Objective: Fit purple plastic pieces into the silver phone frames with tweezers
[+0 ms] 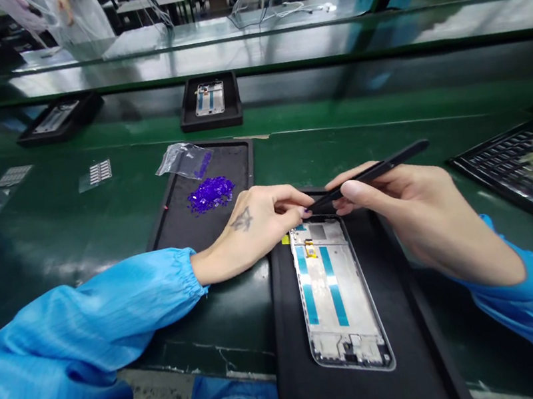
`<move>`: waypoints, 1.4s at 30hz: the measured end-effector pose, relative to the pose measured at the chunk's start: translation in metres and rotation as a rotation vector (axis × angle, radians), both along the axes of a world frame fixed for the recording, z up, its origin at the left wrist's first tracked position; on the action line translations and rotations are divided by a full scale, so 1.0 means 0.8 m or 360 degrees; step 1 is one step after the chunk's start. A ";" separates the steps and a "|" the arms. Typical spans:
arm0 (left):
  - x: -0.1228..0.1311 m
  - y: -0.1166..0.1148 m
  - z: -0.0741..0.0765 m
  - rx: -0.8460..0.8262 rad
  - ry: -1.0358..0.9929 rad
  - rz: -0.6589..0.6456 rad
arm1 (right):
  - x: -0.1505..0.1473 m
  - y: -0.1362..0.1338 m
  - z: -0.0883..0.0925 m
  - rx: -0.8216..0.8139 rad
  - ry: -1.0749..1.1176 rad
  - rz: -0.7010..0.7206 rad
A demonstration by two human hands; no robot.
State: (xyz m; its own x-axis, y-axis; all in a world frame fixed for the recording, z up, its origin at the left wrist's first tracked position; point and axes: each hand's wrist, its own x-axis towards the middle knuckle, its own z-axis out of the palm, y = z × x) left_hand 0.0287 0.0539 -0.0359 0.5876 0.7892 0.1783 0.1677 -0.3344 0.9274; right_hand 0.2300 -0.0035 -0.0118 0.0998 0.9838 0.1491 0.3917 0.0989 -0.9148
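Right hand (pixel 414 223) pinches black tweezers (pixel 374 174), tips at the upper edge of a phone frame (pixel 335 296) lying in a black tray (pixel 305 382) at 6 o'clock. Left hand (pixel 254 221) curled beside the tips; its grip cannot be told.

left hand (pixel 254 218) — back up, fingers curled down | right hand (pixel 411 217) — thumb and fingers pinched together
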 end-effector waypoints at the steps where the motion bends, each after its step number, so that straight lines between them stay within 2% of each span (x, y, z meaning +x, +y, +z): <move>1: 0.000 0.000 -0.001 -0.0025 -0.0027 -0.0011 | 0.001 0.001 -0.001 -0.0013 0.0028 -0.0004; 6: 0.000 0.001 -0.008 -0.0172 -0.0141 -0.0047 | 0.002 0.003 -0.004 -0.0072 0.0143 0.0007; 10: -0.001 0.004 -0.006 -0.0202 -0.0069 -0.0077 | 0.000 0.003 -0.001 -0.0081 0.0276 -0.0016; 12: -0.004 0.002 0.000 -0.0036 -0.0023 -0.0037 | 0.001 0.004 0.003 -0.0041 0.0319 -0.0060; 14: -0.011 -0.008 0.010 0.0298 0.0057 0.0022 | 0.005 0.006 0.006 0.0019 0.0332 -0.0103; 15: -0.016 -0.016 0.015 0.0478 0.0134 -0.0020 | 0.007 0.008 0.007 0.0049 0.0333 -0.0117; 17: -0.027 -0.038 0.025 0.0770 0.0335 -0.0312 | 0.012 0.012 0.006 0.0087 0.0328 -0.0130; 20: -0.043 -0.074 0.034 0.0956 0.0624 -0.0904 | 0.013 0.016 -0.002 0.0066 0.0295 -0.0118; 21: -0.046 -0.083 0.036 0.0995 0.0704 -0.1005 | 0.011 0.017 -0.006 0.0027 0.0296 -0.0093; 23: -0.048 -0.094 0.035 0.1054 0.0813 -0.1068 | 0.006 0.016 -0.013 -0.0079 0.0338 -0.0026; 26: -0.042 -0.096 0.023 0.1178 0.0847 -0.0957 | -0.002 0.012 -0.019 -0.0210 0.0389 0.0014; 29: -0.035 -0.090 0.004 0.1373 0.0837 -0.0815 | -0.002 0.012 -0.020 -0.0245 0.0390 -0.0057; 32: -0.033 -0.085 -0.007 0.1643 0.0761 -0.0794 | 0.002 0.017 -0.021 -0.0288 0.0408 -0.0110; 34: -0.034 -0.083 -0.002 0.1875 0.0685 -0.0806 | 0.005 0.019 -0.021 -0.0313 0.0428 -0.0125; 38: -0.036 -0.075 0.024 0.2345 0.0523 -0.0710 | 0.006 0.017 -0.018 -0.0251 0.0461 -0.0087; 40: -0.035 -0.070 0.032 0.2458 0.0380 -0.0602 | 0.005 0.014 -0.014 -0.0212 0.0446 -0.0010; 42: -0.034 -0.068 0.031 0.2480 0.0231 -0.0520 | 0.006 0.011 -0.010 -0.0173 0.0375 0.0071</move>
State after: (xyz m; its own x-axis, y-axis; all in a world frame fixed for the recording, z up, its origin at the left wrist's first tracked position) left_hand 0.0015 -0.0008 -0.0112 0.7700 -0.2590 0.5831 -0.0453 -0.9338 -0.3549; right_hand 0.2344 0.0057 -0.0196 0.0754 0.9970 0.0201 0.1642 0.0075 -0.9864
